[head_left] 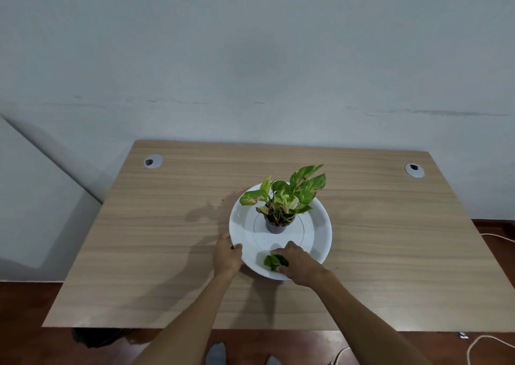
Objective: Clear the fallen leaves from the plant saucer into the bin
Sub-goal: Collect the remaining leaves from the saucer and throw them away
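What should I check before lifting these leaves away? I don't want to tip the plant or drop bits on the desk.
1. Right hand on the fallen leaves: ok, fingers closed over them at the saucer's near edge.
2. All leaves gathered: cannot tell, the hand hides part of the pile.
3. Left hand steadying the white saucer: ok, it grips the near-left rim.
4. Potted plant upright: ok, standing at the saucer's centre.
5. Lift path free of foliage: ok, the plant's leaves sit farther back.
6. Bin located: not ok, no bin clearly visible.
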